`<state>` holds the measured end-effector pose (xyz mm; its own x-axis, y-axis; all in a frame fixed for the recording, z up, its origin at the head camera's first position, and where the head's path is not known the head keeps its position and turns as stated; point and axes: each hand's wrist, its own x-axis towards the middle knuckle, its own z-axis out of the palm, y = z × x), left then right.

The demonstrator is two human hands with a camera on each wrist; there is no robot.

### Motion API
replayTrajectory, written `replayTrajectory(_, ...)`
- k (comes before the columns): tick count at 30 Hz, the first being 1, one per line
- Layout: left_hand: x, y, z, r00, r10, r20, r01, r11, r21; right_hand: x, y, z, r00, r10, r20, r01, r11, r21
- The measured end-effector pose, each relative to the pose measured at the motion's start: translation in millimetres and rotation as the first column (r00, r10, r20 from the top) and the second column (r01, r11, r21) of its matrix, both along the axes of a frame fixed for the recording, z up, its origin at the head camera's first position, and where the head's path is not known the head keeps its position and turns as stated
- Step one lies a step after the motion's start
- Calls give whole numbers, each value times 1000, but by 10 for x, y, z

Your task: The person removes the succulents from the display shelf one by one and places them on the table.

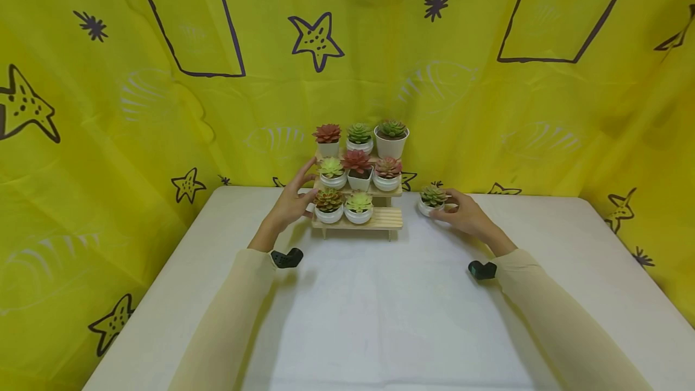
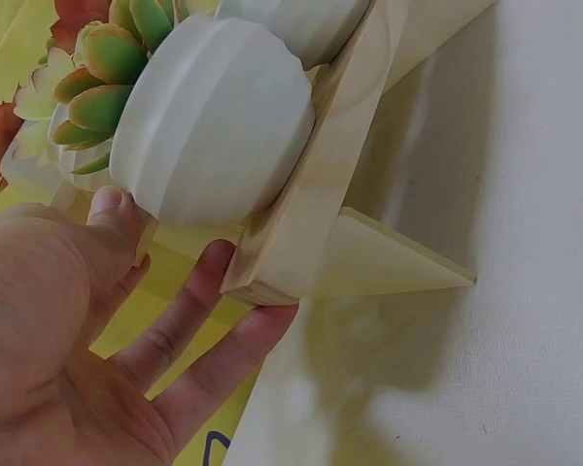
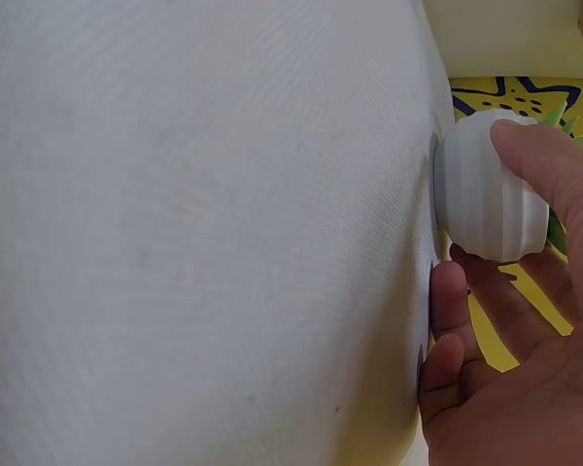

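In the head view my right hand [image 1: 466, 215] holds a small potted succulent [image 1: 432, 197] with green leaves, right of a tiered wooden stand [image 1: 388, 218]. Thumb and fingers lie around its ribbed white pot [image 3: 486, 194] in the right wrist view, the pot close to or on the tabletop. My left hand [image 1: 289, 205] is at the stand's left side. Its fingertips touch the end of the lowest shelf [image 2: 282, 257] in the left wrist view, fingers loosely extended. The left thumb lies near or against the white pot [image 2: 219, 126] of an orange-green succulent [image 1: 328, 200].
Several potted succulents fill the upper tiers, among them a red one [image 1: 356, 162] and a green one [image 1: 392, 130]. A yellow-green succulent [image 1: 359, 203] stands mid-shelf on the lowest tier. Behind the white table [image 1: 380, 306] hangs a yellow patterned cloth [image 1: 358, 95].
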<state>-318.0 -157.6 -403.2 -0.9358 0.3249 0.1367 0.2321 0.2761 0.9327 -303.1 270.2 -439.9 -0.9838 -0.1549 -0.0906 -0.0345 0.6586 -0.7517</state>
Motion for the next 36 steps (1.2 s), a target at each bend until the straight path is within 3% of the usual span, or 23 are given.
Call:
replayTrajectory(13,7,8,8,1000,17,0,-17,1000,-14,25,27,50,1000,11,0,-11,1000,8)
replayTrajectory(36,2,9,-2,1000,20,-3,-20,1000,-6,237,292,399,977,135,-162,-109,981,163)
